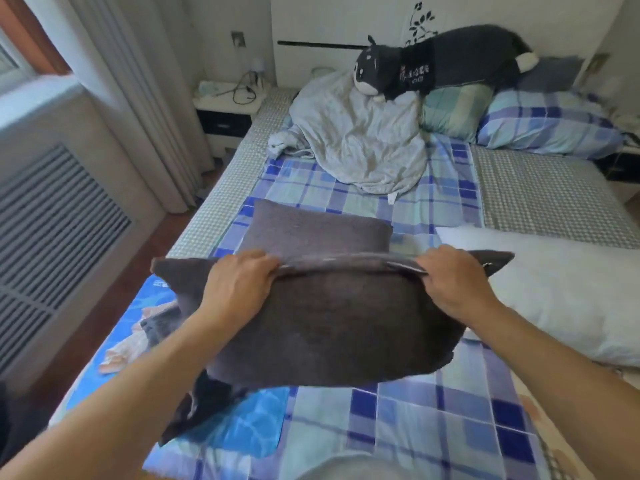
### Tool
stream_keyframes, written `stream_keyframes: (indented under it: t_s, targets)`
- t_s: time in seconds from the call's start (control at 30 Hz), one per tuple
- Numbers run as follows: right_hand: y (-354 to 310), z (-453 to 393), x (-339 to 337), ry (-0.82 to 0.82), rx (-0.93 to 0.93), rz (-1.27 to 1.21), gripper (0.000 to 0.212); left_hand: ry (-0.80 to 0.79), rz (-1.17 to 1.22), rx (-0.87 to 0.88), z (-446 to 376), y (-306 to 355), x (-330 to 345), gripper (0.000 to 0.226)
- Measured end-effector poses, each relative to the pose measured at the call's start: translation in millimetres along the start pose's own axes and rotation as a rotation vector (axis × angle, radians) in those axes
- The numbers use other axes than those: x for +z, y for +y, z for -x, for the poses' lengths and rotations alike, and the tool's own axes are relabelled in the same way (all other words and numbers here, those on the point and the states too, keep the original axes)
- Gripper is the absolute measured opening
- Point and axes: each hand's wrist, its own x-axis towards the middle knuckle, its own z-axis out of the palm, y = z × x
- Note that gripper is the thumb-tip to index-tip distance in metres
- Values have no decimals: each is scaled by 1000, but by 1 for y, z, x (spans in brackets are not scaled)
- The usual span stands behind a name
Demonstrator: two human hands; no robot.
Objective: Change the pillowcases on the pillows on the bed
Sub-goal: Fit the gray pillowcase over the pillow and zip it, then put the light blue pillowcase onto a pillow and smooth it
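A dark grey pillow (332,327) is held up over the bed in front of me, its open top edge stretched between both hands. My left hand (239,285) pinches that edge near its left end. My right hand (453,282) pinches it near the right end. Behind it lies a second dark grey pillow (311,230) flat on the blue plaid sheet (433,410). A bare white pillow (561,292) lies to the right. Under the held pillow sits a bright blue printed pillowcase (242,424) with a dark cloth on it.
At the head of the bed are a crumpled pale blanket (360,140), a dark plush animal (440,64) and plaid pillows (550,123). A nightstand (225,109) with cables stands at the far left. Curtains (114,81) and a radiator cover (45,237) line the left wall.
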Motion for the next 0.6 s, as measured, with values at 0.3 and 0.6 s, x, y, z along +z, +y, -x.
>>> stream_keyframes:
  t_s: [0.3,0.6]
  targets:
    - [4,-49,-8,227,188,-55,24,65,-163,32,-120,-33,2,9]
    - [14,33,78,-764,333,-334,37,-917,7,-149,-33,2,132,47]
